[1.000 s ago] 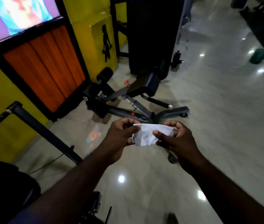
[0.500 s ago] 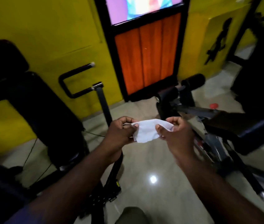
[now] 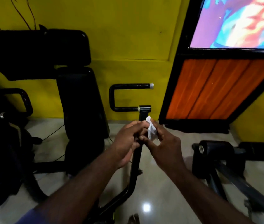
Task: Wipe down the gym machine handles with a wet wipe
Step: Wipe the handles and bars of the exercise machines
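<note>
A white wet wipe [image 3: 152, 131] is bunched between my two hands at mid-frame. My left hand [image 3: 128, 141] and my right hand [image 3: 163, 146] both pinch it with curled fingers, close together in front of a black upright arm [image 3: 136, 160] of the gym machine. Just above them, a black C-shaped handle [image 3: 124, 97] with a white end cap sticks out from the top of that arm. A second black handle [image 3: 21, 101] shows at the far left, partly hidden by dark padding.
Black seat and back pads [image 3: 79, 101] stand left of the handle against a yellow wall. An orange panel [image 3: 217, 89] under a bright screen fills the right. A black bench with roller pads [image 3: 225, 156] lies low on the right. The floor is glossy tile.
The view has swung left and closer to the machine. The wipe, stretched flat between both hands before, is now folded into a narrow bunch, with my hands drawn together just below the C-shaped handle.
</note>
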A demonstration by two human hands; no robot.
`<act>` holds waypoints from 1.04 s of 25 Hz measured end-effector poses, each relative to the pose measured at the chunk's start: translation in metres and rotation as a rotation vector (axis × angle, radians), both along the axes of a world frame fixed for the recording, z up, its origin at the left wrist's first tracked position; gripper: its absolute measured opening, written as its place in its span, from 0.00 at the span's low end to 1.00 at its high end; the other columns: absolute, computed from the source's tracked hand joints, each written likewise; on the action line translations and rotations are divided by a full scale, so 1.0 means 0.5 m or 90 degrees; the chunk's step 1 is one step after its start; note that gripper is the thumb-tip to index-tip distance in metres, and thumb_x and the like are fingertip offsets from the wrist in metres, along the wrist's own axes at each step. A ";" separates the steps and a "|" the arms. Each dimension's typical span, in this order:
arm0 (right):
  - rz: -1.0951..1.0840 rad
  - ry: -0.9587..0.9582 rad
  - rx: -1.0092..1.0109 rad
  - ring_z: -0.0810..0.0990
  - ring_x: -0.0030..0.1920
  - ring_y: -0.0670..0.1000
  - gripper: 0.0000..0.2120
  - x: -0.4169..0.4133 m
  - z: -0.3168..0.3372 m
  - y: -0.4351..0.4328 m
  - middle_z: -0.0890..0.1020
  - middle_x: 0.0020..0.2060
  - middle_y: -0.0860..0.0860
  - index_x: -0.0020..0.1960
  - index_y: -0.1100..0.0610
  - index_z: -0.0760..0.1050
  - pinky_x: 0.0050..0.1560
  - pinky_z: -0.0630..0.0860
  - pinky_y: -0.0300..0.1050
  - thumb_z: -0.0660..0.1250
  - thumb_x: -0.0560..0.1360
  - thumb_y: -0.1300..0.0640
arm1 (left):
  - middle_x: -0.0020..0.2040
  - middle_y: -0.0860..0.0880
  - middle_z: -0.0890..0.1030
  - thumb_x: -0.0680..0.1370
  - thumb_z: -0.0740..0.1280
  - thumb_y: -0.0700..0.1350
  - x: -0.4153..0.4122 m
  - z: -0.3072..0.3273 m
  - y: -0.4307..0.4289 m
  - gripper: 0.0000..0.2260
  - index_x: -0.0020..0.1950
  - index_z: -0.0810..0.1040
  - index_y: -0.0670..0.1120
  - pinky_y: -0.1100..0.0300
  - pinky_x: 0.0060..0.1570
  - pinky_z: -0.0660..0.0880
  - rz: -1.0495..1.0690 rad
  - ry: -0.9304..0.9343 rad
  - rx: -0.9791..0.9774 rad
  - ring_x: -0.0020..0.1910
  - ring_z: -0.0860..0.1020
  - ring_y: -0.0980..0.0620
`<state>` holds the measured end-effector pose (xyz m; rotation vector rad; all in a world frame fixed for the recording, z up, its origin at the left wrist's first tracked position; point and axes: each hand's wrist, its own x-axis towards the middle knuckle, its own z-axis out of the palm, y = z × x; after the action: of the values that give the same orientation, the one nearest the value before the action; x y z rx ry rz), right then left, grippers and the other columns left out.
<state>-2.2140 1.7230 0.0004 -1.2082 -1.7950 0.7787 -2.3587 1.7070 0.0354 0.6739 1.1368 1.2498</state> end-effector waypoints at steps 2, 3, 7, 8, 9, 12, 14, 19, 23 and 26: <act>-0.009 -0.021 0.027 0.83 0.47 0.36 0.30 -0.028 0.000 0.084 0.86 0.52 0.40 0.73 0.43 0.75 0.49 0.76 0.30 0.79 0.73 0.52 | 0.44 0.42 0.74 0.83 0.66 0.51 -0.033 -0.003 0.063 0.11 0.52 0.83 0.46 0.48 0.58 0.69 -0.013 0.017 -0.008 0.43 0.76 0.49; -0.013 -0.028 0.039 0.83 0.42 0.38 0.27 -0.038 -0.003 0.123 0.85 0.48 0.38 0.71 0.43 0.77 0.44 0.74 0.28 0.78 0.74 0.56 | 0.44 0.42 0.74 0.83 0.65 0.53 -0.051 -0.006 0.094 0.12 0.51 0.84 0.46 0.48 0.60 0.70 -0.014 0.029 -0.019 0.47 0.78 0.46; 0.089 0.052 -0.053 0.81 0.40 0.40 0.18 -0.049 -0.028 0.299 0.84 0.42 0.36 0.65 0.44 0.82 0.46 0.77 0.38 0.70 0.79 0.60 | 0.55 0.44 0.83 0.83 0.66 0.51 -0.098 -0.032 0.233 0.09 0.50 0.83 0.48 0.51 0.63 0.75 -0.029 0.109 -0.026 0.62 0.83 0.49; 0.128 0.105 -0.119 0.81 0.43 0.41 0.16 -0.046 -0.036 0.354 0.85 0.43 0.39 0.63 0.46 0.84 0.51 0.78 0.43 0.70 0.79 0.59 | 0.58 0.45 0.85 0.83 0.67 0.49 -0.102 -0.040 0.270 0.06 0.51 0.82 0.49 0.53 0.61 0.74 -0.021 0.154 -0.023 0.62 0.83 0.51; 0.147 0.146 -0.170 0.81 0.45 0.43 0.15 -0.039 -0.046 0.415 0.86 0.45 0.42 0.62 0.47 0.84 0.53 0.77 0.47 0.69 0.78 0.59 | 0.59 0.45 0.86 0.82 0.68 0.46 -0.104 -0.048 0.311 0.04 0.52 0.81 0.48 0.56 0.57 0.73 0.003 0.197 -0.022 0.59 0.83 0.52; 0.074 0.106 -0.127 0.81 0.38 0.43 0.15 -0.013 -0.067 0.599 0.86 0.42 0.40 0.63 0.46 0.84 0.44 0.78 0.48 0.67 0.80 0.58 | 0.57 0.45 0.86 0.82 0.69 0.43 -0.113 -0.080 0.433 0.06 0.58 0.82 0.45 0.62 0.53 0.75 0.084 0.380 -0.020 0.54 0.83 0.54; 0.066 0.012 -0.026 0.81 0.33 0.40 0.15 -0.003 -0.071 0.725 0.84 0.37 0.35 0.66 0.45 0.82 0.39 0.78 0.41 0.66 0.82 0.58 | 0.63 0.49 0.84 0.82 0.70 0.47 -0.120 -0.106 0.524 0.12 0.66 0.81 0.49 0.58 0.60 0.78 0.090 0.549 -0.033 0.59 0.83 0.51; 0.325 -0.275 0.228 0.73 0.74 0.55 0.23 -0.043 -0.163 0.885 0.77 0.71 0.56 0.75 0.57 0.74 0.76 0.66 0.49 0.57 0.81 0.58 | 0.78 0.43 0.70 0.83 0.66 0.44 -0.137 -0.190 0.673 0.23 0.78 0.71 0.41 0.55 0.79 0.56 0.030 0.901 -0.009 0.79 0.67 0.44; 0.371 -0.316 0.269 0.67 0.78 0.54 0.24 -0.030 -0.214 0.884 0.73 0.75 0.55 0.77 0.59 0.70 0.78 0.65 0.51 0.58 0.85 0.48 | 0.75 0.38 0.73 0.81 0.62 0.42 -0.149 -0.218 0.684 0.23 0.76 0.72 0.36 0.46 0.80 0.59 0.033 1.010 -0.018 0.77 0.69 0.40; 0.343 -0.330 0.327 0.71 0.74 0.55 0.22 -0.040 -0.224 0.876 0.76 0.72 0.56 0.75 0.60 0.72 0.77 0.66 0.53 0.60 0.85 0.53 | 0.72 0.39 0.77 0.79 0.67 0.38 -0.151 -0.215 0.684 0.21 0.73 0.75 0.37 0.44 0.79 0.60 0.041 1.028 0.009 0.75 0.73 0.41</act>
<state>-2.2342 2.1609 -0.1115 -0.6098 -2.6013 0.2407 -2.4340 2.0490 -0.0720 1.7758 2.4027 0.5619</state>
